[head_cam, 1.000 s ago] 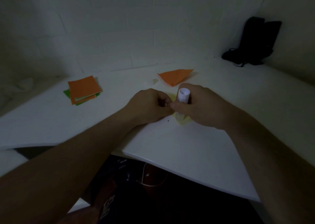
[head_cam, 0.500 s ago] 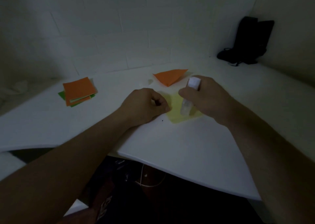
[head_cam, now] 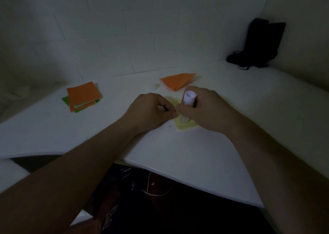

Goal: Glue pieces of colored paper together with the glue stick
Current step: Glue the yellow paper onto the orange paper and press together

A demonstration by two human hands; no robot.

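Note:
A yellow piece of paper lies on the white table, mostly covered by my hands. My right hand grips a white glue stick, held nearly upright with its lower end on the yellow paper. My left hand sits just left of it with fingers curled, its fingertips pressing down on the paper's left edge. A folded orange paper lies just beyond my hands.
A stack of orange and green paper squares sits at the left of the table. A small pale scrap lies near the orange paper. A black bag stands in the far right corner. The table's front edge runs close below my forearms.
The glue stick has moved back left and toward me across the yellow paper, and my right hand now covers more of the sheet. My left hand has stayed on the paper's edge.

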